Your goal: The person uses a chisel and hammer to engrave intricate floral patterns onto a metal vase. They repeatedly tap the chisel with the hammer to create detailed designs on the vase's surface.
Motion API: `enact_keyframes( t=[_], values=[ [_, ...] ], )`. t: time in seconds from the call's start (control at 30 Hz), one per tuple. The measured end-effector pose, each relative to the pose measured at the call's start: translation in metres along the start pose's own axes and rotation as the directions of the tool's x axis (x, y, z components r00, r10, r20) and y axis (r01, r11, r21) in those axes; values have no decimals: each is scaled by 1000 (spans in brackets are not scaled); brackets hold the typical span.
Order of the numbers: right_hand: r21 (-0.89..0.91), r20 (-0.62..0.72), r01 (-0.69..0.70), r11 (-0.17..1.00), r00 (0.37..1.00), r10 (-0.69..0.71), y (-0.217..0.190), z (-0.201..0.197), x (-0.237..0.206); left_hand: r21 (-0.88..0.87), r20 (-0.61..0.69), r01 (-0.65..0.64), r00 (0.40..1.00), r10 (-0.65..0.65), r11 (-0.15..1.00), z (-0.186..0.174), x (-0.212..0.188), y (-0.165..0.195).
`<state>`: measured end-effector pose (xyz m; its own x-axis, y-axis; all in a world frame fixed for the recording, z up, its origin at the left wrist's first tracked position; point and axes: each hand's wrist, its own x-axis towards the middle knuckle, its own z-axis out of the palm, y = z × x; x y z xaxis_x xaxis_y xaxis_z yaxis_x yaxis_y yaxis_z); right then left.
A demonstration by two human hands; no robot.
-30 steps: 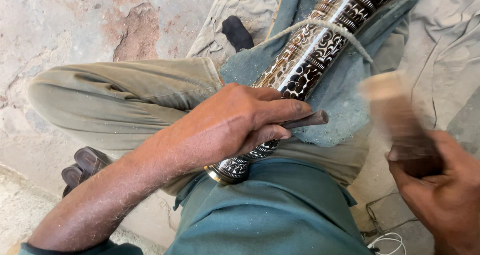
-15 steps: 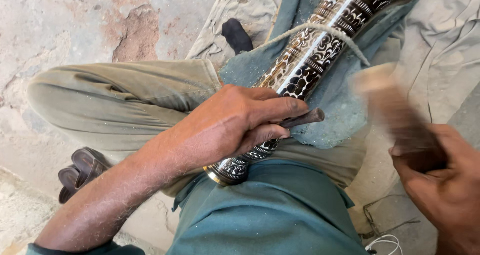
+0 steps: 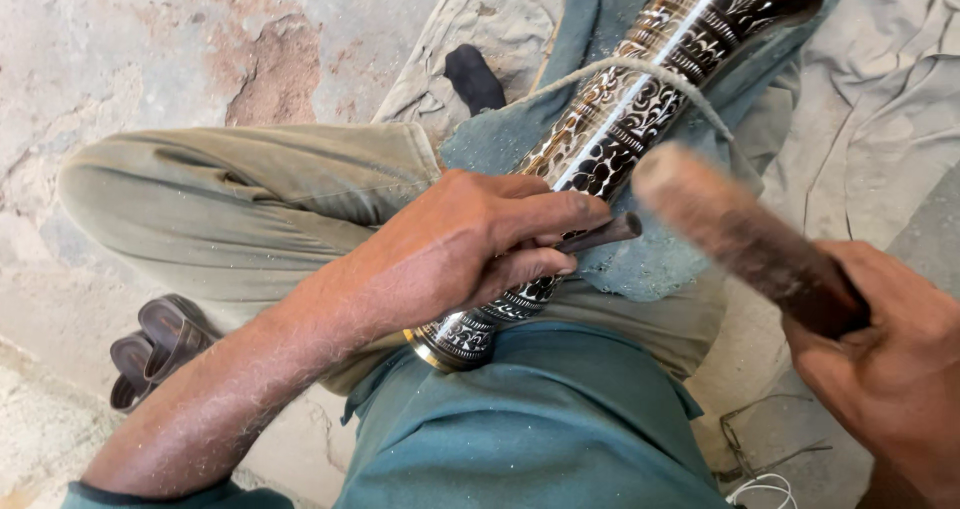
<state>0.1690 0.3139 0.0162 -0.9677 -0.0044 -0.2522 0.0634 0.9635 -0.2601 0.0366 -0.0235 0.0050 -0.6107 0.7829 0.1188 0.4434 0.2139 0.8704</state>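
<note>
Left hand [image 3: 470, 244] fingers clamped on a thin punch [image 3: 600, 235], tip pressed to the vase [image 3: 620, 129]. Vase lies across the lap, long axis running up-right. Right hand [image 3: 890, 359] fisted on a blurred mallet [image 3: 740, 234], head just right of the punch's butt end.

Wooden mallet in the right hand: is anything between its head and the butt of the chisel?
Nothing visible. The mallet, blurred, hangs just right of the chisel butt, which sticks out past the left hand's fingers over the engraved vase.
</note>
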Motion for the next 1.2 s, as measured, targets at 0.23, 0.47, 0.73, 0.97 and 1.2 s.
enact_keyframes(
  t=[0.23, 0.47, 0.73, 0.97, 1.2],
  values=[
    [264, -205, 18, 964, 978, 38, 5, 19, 9, -17, -5, -5, 1000, 5, 1000, -1, -2, -1],
    [515, -158, -9, 857, 982, 105, -33, -6, 21, -25, -30, 23, 999, -23, 999, 0, -5, -1],
    [560, -221, 77, 825, 974, 59, -64, -21, 35, -31, -33, 57, 998, -58, 998, -1, -5, 2],
    [522, -266, 73, 850, 960, 81, -60, -19, 34, -21, -67, 20, 998, -21, 1000, -1, -8, 3],
    [335, -130, -61, 940, 985, 110, -43, -14, 26, -21, -58, 39, 998, -40, 999, -1, -8, 1]
  ],
)
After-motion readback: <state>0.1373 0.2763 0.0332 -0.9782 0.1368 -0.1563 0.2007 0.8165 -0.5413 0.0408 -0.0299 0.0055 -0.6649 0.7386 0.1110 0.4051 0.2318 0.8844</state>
